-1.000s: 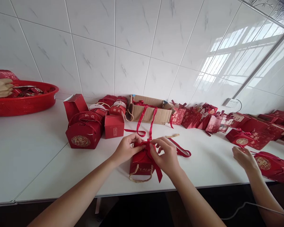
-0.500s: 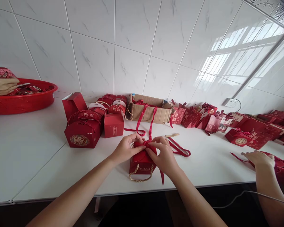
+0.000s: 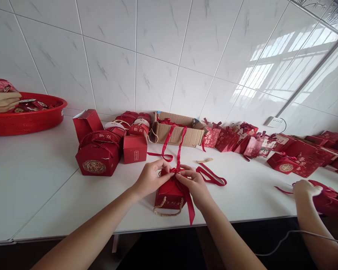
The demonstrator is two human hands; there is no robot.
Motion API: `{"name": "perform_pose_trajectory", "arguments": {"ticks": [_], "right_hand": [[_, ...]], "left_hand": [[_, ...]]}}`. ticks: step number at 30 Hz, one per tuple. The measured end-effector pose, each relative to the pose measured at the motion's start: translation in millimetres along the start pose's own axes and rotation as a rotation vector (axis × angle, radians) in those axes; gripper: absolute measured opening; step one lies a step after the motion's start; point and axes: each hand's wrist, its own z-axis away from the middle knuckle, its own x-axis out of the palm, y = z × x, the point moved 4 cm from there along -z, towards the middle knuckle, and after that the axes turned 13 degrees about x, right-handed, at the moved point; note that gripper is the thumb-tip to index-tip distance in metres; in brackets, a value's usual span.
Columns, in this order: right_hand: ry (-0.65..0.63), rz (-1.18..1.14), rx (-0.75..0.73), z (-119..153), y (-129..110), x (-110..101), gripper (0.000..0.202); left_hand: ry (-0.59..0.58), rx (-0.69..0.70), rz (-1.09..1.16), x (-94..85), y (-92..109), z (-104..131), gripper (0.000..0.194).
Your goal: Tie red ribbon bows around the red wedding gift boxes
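A small red gift box [image 3: 170, 195] with a gold rope handle [image 3: 166, 215] stands in front of me near the table's edge. A red ribbon [image 3: 190, 210] crosses its top, and one tail hangs down the right front corner. My left hand [image 3: 153, 176] pinches the ribbon at the top of the box, thumb against fingers. Beside it, my right hand [image 3: 193, 185] pinches the same ribbon from the right. The fingertips of both hands nearly meet over the knot area, whose details they partly hide.
Behind the box stands an open cardboard carton [image 3: 178, 135] with ribbons trailing out. Red boxes [image 3: 98, 159] cluster left, with a red basin [image 3: 25, 122] beyond. A loose ribbon [image 3: 214, 178] lies to the right. Red gift bags [image 3: 225, 140] line the wall. Another person's hand [image 3: 307, 189] is at far right.
My right hand has shifted slightly and its fingers have closed in beside my left fingertips. The ribbon tail on the right now shows wider. The other person's hand has moved slightly.
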Motion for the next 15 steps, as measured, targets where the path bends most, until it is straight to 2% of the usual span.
{"name": "perform_pose_trajectory", "arguments": {"ticks": [3,8,12,15], "right_hand": [[-0.1,-0.081,0.039,-2.8,1.5,-2.5,0.021],[-0.279,-0.064,0.037,-3.9,-0.2,-1.2,0.021],[-0.26,-0.028,0.01,-2.4,-1.6,1.0,0.02],[-0.236,-0.058,0.001,-0.6,-0.2,3.9,0.019]], "left_hand": [[-0.03,0.0,-0.001,0.2,2.2,-0.6,0.017],[-0.067,0.015,-0.035,-0.4,2.8,-1.8,0.012],[-0.075,0.018,-0.025,-0.4,-1.2,-7.5,0.008],[-0.08,0.023,-0.056,-3.0,-0.5,-10.2,0.026]]}}
